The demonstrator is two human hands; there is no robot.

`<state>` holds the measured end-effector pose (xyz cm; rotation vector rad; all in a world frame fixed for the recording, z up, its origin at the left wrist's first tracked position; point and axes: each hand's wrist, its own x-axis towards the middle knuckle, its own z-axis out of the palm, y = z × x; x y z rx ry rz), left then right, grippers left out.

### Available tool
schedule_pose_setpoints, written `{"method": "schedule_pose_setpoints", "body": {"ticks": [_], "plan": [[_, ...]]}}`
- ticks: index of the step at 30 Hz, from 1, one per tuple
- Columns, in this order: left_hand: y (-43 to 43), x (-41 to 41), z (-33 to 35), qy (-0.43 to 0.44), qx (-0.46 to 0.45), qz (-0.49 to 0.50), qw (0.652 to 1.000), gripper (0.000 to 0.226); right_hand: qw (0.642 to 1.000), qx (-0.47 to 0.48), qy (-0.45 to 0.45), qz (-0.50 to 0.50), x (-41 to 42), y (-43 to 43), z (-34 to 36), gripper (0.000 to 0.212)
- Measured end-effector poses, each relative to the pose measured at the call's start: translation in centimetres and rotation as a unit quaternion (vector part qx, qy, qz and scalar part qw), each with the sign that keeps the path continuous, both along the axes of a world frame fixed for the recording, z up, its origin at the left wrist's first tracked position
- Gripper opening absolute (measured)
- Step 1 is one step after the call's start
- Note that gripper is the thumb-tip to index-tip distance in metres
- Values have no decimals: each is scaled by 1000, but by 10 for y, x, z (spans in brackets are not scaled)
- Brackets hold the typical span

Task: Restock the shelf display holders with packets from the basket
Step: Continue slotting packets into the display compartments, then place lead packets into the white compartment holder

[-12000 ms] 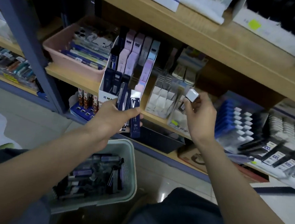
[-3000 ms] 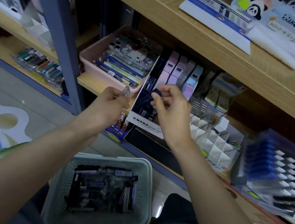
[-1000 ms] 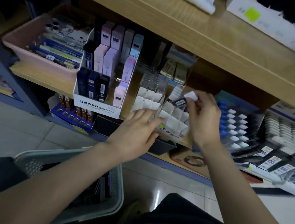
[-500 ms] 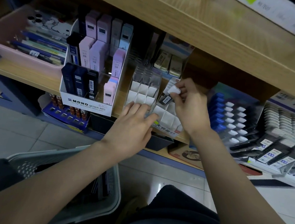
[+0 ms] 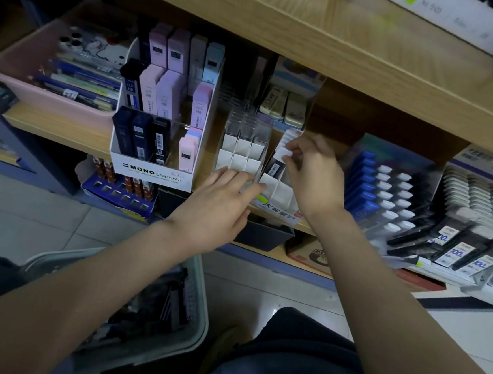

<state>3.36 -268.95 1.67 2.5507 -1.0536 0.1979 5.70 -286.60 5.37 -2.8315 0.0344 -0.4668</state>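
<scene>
My right hand (image 5: pixel 311 174) pinches a small dark packet with a white cap (image 5: pixel 280 160), its lower end down in a slot of the right clear display holder (image 5: pixel 280 194). My left hand (image 5: pixel 217 202) lies with straight fingers against the front of the two clear holders, holding nothing. The left clear holder (image 5: pixel 243 154) shows white dividers and no packets. The pale basket (image 5: pixel 199 316) sits on the floor at lower left with several dark packets inside, partly hidden by my left forearm.
A white MONO box (image 5: pixel 149 170) of lead cases stands left of the holders. A pink tray (image 5: pixel 20 83) of pens is further left. Blue and white packets (image 5: pixel 378 185) fill a rack to the right. A wooden shelf board (image 5: pixel 339 46) overhangs.
My right hand has pushed the packet lower into the right holder's slot. My left hand stays against the holders' front. The view has shifted slightly.
</scene>
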Motion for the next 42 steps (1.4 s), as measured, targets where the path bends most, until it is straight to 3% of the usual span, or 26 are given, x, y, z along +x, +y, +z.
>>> {"method": "schedule_pose_setpoints", "body": {"ticks": [3,9,14,19,22,25,28,33,38,42], "plan": [[6,2,1,-14,22,-24,999,50,999,-47,-4,11,-4,3,1,25],[40,-21,-3,-52,-4,11,999,34,989,-81,-114,49,-27,29,4,19],[106,-60,-41,-1,-10,108,994,27,974,-77,-102,190,-58,79,-13,17],[180,-92,-90,56,12,238,970,26,931,-108,36,346,-84,130,-81,16],[219,-105,-120,105,25,304,947,37,891,-77,205,399,-96,159,-127,28],[246,-114,-145,164,-12,373,913,53,865,-19,345,365,-105,185,-167,38],[256,-122,-162,226,-103,413,877,62,847,48,418,325,-113,205,-211,39],[246,-129,-181,272,-241,427,828,55,771,122,565,267,-121,220,-267,50],[243,-126,-186,272,-292,433,808,50,710,261,604,250,-134,257,-280,46],[243,-113,-185,270,-294,422,814,41,755,192,562,277,-132,281,-290,60]]}}
